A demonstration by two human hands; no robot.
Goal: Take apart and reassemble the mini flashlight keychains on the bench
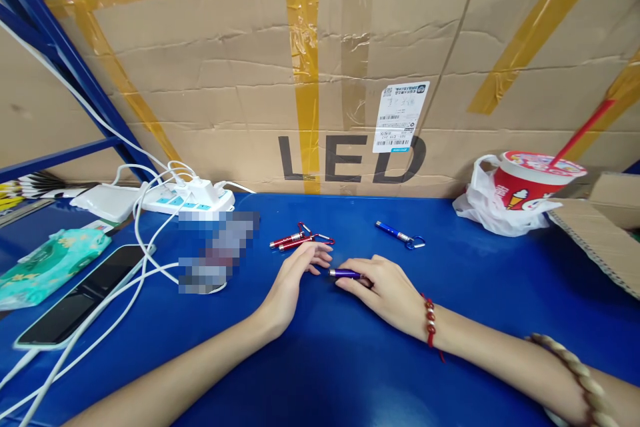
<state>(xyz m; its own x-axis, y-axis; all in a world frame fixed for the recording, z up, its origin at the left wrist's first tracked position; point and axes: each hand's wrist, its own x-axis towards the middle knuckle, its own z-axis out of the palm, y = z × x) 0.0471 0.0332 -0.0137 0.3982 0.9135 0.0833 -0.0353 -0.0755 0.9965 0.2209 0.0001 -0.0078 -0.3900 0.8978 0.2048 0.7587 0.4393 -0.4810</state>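
My right hand (384, 283) is closed around a small purple-blue pen-shaped flashlight (347, 273) with a silver tip, its tip pointing left. My left hand (299, 280) holds nothing; its fingers are apart and curve toward that tip without visibly touching it. Just beyond the left fingers lie two red pen-shaped flashlights (290, 241) side by side, with red carabiner clips at their right ends. Farther back on the right rests a blue flashlight (393, 231) with a blue carabiner clip (416, 242).
The blue table (310, 373) meets a large taped cardboard box (240, 93). Left are a white power strip (200, 203) with tangled cables, a phone (83, 297) and a green packet (50, 263). Right are a red cup (530, 183) with a straw and a cardboard flap (595, 240).
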